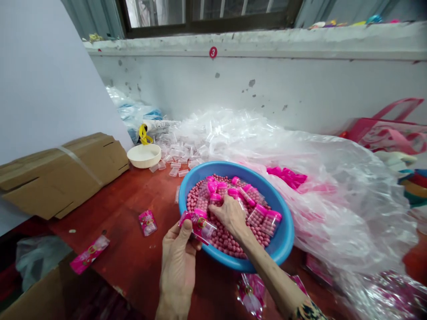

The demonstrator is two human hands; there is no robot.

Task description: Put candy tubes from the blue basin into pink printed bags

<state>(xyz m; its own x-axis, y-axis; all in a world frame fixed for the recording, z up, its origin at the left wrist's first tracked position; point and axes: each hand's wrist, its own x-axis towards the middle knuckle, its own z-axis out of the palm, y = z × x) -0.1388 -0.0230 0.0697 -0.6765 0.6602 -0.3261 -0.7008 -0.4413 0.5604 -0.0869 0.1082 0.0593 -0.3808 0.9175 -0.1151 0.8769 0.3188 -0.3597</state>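
My left hand [180, 258] pinches a pink printed plastic pouch [202, 226] between thumb and fingers, partly clear, at the near left rim of a blue basin [287, 235]. Inside the basin, my right hand [230, 215] has its fingers closed around a small clear jar with a pink lid [216, 198]; most of that jar is hidden. Several similar jars [256, 215], filled with pink beads, lie about it. They rest on a bed of loose pink beads [230, 246].
Flat printed pouches [147, 222] lie on the red table [126, 249]. Behind are empty clear jars [180, 153], a cream round tray [144, 156] and folded cardboard [63, 171]. A large plastic bag [320, 164] with pink lids [287, 177] spreads right of the basin.
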